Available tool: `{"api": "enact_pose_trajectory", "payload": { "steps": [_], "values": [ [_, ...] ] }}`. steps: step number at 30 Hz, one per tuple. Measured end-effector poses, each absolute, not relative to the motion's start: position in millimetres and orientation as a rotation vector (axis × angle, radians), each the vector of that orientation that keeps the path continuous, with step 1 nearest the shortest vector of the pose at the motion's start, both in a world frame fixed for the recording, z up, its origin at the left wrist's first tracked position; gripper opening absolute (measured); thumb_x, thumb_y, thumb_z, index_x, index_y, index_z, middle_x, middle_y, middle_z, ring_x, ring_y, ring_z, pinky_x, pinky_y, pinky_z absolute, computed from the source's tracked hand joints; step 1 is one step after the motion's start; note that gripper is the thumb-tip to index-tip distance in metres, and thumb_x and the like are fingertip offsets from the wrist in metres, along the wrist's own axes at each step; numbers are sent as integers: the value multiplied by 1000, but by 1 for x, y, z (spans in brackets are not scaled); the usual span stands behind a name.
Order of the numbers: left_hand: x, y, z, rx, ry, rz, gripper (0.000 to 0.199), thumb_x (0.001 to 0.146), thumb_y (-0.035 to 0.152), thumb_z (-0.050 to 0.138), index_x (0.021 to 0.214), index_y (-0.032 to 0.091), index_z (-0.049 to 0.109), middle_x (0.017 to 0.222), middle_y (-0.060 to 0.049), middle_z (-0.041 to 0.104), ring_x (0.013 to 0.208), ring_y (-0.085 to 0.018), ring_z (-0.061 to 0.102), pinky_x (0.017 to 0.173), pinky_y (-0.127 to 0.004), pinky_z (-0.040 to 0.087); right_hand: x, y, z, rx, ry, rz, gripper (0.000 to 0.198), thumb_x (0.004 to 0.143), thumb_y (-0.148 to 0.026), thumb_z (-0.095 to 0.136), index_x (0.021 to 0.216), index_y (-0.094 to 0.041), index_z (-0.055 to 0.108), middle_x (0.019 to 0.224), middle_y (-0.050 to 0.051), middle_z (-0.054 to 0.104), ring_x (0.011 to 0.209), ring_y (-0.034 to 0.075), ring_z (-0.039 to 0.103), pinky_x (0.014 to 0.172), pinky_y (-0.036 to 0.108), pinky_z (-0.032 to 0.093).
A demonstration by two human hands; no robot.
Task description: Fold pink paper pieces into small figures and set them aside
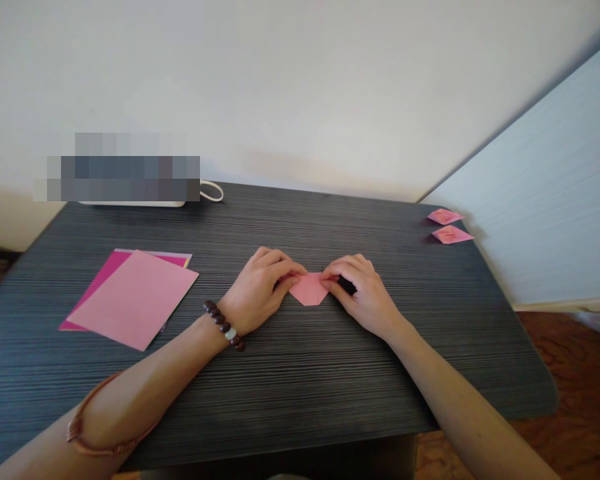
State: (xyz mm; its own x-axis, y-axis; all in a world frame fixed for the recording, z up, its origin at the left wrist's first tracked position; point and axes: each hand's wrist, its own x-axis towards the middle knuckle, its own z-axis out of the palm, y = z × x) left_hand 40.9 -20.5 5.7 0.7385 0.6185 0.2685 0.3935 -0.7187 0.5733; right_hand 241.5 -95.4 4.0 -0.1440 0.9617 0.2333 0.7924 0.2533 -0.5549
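A small piece of folded pink paper [310,291] is at the middle of the dark table, its lower edge cut across flat between two slanting sides. My left hand [263,287] pinches its left upper corner between thumb and fingers. On the opposite corner, my right hand [361,292] has a like pinch. The fingertips cover both upper corners of the paper. A dark beaded bracelet [222,323] with one pale bead is around my left wrist.
Pink and magenta paper sheets [135,300] lie stacked at the left. Two folded pink paper pieces [453,235] rest near the table's [290,400] right back edge. A blurred-out object with a white cord loop [213,191] stands at the back left, by the wall.
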Motion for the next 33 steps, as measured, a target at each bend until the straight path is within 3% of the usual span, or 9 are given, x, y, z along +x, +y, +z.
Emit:
{"api": "enact_pose_trajectory", "payload": {
  "steps": [7,11,16,26,33],
  "values": [
    [38,-14,5,2555,789,535,17,89,23,48,88,17,64,84,-3,62,83,-17,51,81,-35,44,245,-93,0,-1610,-1960,449,19,87,-31,55,104,-26,63,92,2,65,85,17,55,77,34,38],
    [34,-11,1,2723,658,564,21,91,21,45,98,18,64,88,-5,60,86,-17,51,81,-34,45,246,-93,-2,-1587,-1999,421,19,87,-31,54,102,-28,66,90,2,64,84,16,55,75,33,39],
    [28,-6,3,2855,484,546,25,91,17,43,104,24,64,91,-4,59,83,-15,52,74,-28,47,250,-97,-5,-1486,-2123,284,25,90,-24,49,107,-31,65,92,3,60,84,15,53,73,31,39],
    [24,-8,16,3011,380,356,21,90,17,43,91,18,64,94,-4,59,82,-16,53,75,-30,47,249,-105,2,-1545,-2306,-35,28,91,-20,48,110,-31,64,90,3,63,84,17,50,71,33,35],
    [23,-9,19,3009,390,300,23,90,20,43,96,21,65,94,-3,60,82,-16,52,74,-31,46,247,-108,4,-1527,-2344,-133,27,91,-21,48,111,-29,64,94,2,65,87,17,49,72,33,33]
  ]
}}
